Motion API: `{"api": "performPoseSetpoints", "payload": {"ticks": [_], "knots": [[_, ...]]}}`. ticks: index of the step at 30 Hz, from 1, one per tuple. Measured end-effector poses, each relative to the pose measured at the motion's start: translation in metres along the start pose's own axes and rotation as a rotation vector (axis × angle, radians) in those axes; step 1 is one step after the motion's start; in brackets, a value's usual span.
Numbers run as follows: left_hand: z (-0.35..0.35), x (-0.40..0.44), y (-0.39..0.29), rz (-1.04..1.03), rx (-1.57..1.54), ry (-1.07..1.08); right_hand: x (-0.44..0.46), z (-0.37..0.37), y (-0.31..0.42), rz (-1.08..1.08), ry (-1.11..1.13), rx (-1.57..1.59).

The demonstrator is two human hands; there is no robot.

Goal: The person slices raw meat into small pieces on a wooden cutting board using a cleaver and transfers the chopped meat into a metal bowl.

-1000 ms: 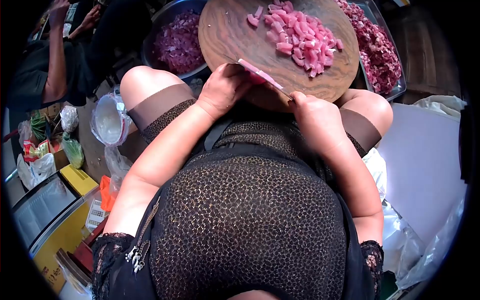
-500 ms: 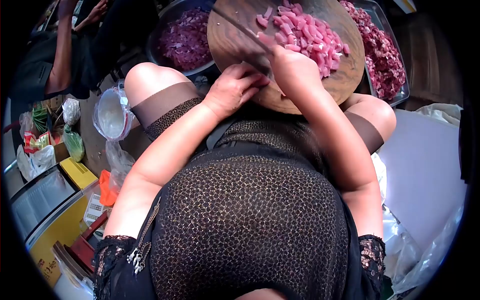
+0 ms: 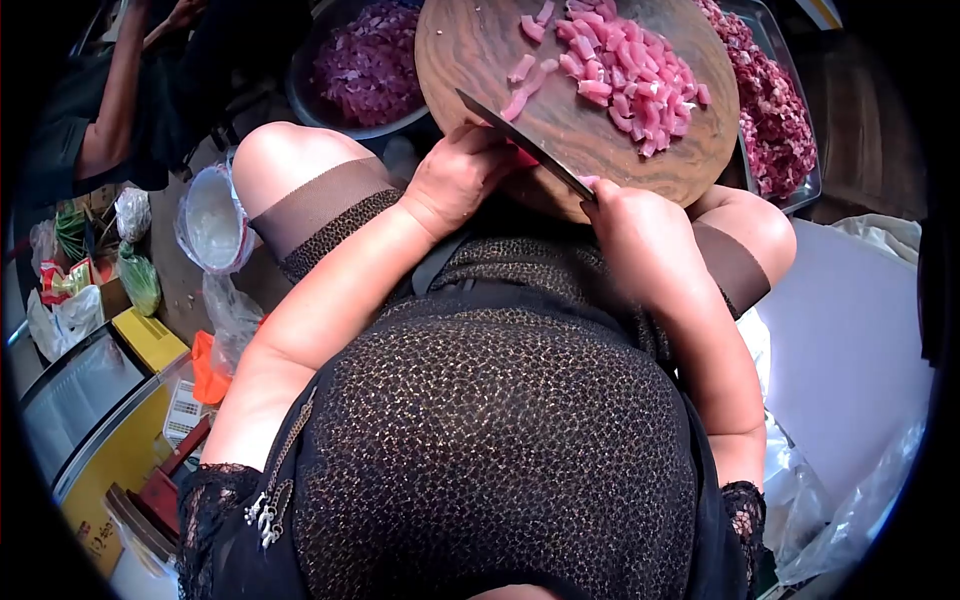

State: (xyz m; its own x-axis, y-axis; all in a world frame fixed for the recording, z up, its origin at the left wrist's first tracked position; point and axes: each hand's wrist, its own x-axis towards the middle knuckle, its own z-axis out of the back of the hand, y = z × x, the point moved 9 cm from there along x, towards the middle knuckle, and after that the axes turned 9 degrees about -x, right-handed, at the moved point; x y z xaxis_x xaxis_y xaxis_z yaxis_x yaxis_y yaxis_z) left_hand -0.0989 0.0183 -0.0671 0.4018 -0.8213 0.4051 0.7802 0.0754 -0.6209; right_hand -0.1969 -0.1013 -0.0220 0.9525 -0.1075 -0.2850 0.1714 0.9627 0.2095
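In the head view, my right hand (image 3: 645, 230) grips a knife (image 3: 525, 142) by its handle. The dark blade slants up and left over the near part of a round wooden cutting board (image 3: 465, 50). My left hand (image 3: 455, 178) is closed at the board's near left edge, fingers bent against a piece of raw meat (image 3: 521, 157) mostly hidden by the blade and fingers. Farther back on the board lies a heap of pink meat strips (image 3: 640, 80). Left of it are a few separate meat pieces (image 3: 525, 92).
A metal bowl of dark red chopped meat (image 3: 370, 70) stands beyond the board's left side. On the right is a metal tray (image 3: 815, 165) of minced meat (image 3: 770, 120). A white bucket (image 3: 215, 220) stands by my left knee. Another person's arm (image 3: 120, 90) shows upper left.
My right hand has moved right and down with the knife, so the blade now lies lower across the board. The loose meat pieces left of the heap are more exposed.
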Motion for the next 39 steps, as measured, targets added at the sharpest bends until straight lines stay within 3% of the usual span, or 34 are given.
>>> {"api": "performPoseSetpoints", "payload": {"ticks": [6, 10, 11, 14, 19, 30, 33, 34, 39], "knots": [[-0.005, -0.003, 0.003, -0.005, 0.008, 0.019, 0.071, -0.014, 0.022, 0.064, -0.003, -0.060], [-0.001, -0.004, 0.002, 0.068, -0.035, 0.051, 0.086, 0.003, 0.022, -0.010, -0.187, 0.024], [0.010, -0.005, 0.009, 0.135, -0.074, -0.058, 0.082, 0.012, 0.016, -0.064, -0.278, 0.035], [0.037, -0.021, 0.044, 0.302, -0.086, -0.264, 0.053, 0.016, 0.007, -0.072, -0.219, 0.166], [0.018, -0.019, 0.009, -0.017, 0.036, -0.111, 0.008, 0.014, 0.004, -0.028, -0.111, 0.037], [-0.001, -0.013, 0.002, -0.061, 0.033, -0.007, 0.014, -0.007, 0.010, 0.049, 0.109, 0.046], [-0.001, -0.012, 0.000, -0.079, 0.024, -0.062, 0.042, -0.020, 0.022, 0.068, -0.027, 0.057], [-0.004, -0.013, 0.001, -0.071, 0.024, -0.037, 0.052, -0.020, 0.031, 0.074, 0.066, 0.017], [-0.001, -0.005, -0.004, -0.094, 0.016, 0.030, 0.074, -0.012, 0.022, 0.036, -0.126, 0.129]]}}
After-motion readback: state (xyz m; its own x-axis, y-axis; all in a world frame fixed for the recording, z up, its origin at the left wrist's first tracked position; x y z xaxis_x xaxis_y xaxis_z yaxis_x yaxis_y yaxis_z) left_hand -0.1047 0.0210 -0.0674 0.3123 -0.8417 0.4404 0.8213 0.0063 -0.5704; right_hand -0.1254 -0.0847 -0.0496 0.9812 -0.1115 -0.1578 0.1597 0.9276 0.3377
